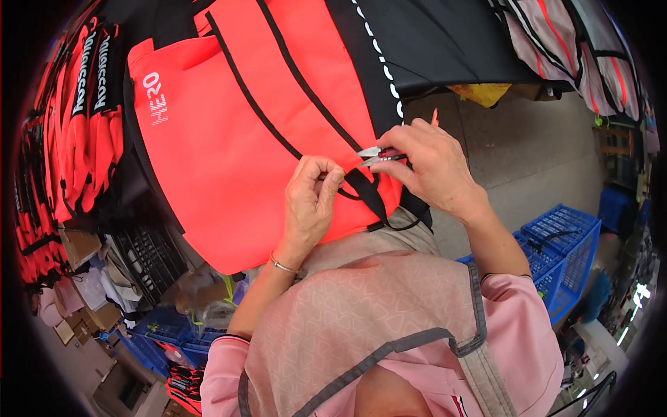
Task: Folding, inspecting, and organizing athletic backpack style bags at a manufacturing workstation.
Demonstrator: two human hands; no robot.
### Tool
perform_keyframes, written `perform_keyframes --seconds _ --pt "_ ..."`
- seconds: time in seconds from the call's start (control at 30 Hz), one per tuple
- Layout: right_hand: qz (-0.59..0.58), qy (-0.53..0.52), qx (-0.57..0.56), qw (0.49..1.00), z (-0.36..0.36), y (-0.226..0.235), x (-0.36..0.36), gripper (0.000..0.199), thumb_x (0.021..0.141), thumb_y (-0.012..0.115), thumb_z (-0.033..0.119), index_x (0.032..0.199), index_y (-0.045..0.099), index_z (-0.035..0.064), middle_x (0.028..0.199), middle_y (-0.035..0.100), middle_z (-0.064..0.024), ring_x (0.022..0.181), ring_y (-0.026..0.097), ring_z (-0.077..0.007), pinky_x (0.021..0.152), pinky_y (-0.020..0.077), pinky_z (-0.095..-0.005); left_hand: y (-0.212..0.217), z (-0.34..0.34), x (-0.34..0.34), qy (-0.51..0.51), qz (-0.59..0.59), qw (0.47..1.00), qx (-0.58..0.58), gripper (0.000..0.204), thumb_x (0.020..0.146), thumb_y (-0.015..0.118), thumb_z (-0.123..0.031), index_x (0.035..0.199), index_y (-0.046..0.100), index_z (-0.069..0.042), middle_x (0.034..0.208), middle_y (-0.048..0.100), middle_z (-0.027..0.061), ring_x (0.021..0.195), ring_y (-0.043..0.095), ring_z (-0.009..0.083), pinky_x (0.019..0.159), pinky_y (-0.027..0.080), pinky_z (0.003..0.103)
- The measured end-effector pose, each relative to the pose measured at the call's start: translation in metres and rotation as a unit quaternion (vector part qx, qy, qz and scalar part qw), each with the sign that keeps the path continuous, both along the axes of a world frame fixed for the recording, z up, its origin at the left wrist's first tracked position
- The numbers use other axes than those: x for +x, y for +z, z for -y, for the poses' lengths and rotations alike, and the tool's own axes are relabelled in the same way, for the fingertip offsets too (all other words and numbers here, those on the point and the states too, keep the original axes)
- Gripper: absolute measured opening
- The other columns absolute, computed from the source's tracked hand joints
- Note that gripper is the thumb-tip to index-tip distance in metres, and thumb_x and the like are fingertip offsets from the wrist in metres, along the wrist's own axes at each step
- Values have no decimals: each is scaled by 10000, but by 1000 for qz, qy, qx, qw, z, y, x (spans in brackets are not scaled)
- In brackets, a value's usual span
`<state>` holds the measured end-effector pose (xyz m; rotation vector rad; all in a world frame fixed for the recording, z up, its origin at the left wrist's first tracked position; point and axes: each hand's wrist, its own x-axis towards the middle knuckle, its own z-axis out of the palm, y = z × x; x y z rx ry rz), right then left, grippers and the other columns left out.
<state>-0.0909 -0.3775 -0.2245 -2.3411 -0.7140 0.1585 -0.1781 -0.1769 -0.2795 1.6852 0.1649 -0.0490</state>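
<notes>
A bright orange-red bag (243, 156) with black trim and black edges lies in front of me, its near end at my lap. In my right hand (438, 167) is a pair of thread snips (375, 157), silver blades pointing left and slightly parted. My left hand (308, 201) pinches thumb against fingers just left of the blade tips; whatever is between them is too fine to make out. Below the snips, a black webbing strap (372, 196) loops at the bag's edge. A small orange tip (435, 117) shows behind my right hand.
Several matching orange-red and black bags (87, 125) are stacked at the left. Blue plastic crates (559, 240) stand on the floor at right. Grey-pink bags (556, 42) hang over the far right of a black-covered surface (451, 48). Cartons (80, 247) and a black crate (149, 254) are at lower left.
</notes>
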Motion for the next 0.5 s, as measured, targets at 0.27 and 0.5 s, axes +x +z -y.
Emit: perform_keyframes --seconds 0.27,0.5 --pt "197 198 -69 958 -12 -12 10 196 732 762 244 775 607 133 685 502 12 701 507 -173 638 407 -313 1 -1 -3 -10 0 1000 -15 118 994 560 -88 947 540 18 935 495 30 819 558 95 758 493 241" --pt "206 244 -110 941 -12 -13 15 128 733 712 211 807 632 145 721 578 21 789 545 -159 688 420 -304 -3 -1 1 -12 -2 1000 -19 103 996 547 -71 944 548 18 934 510 33 834 572 96 762 504 248"
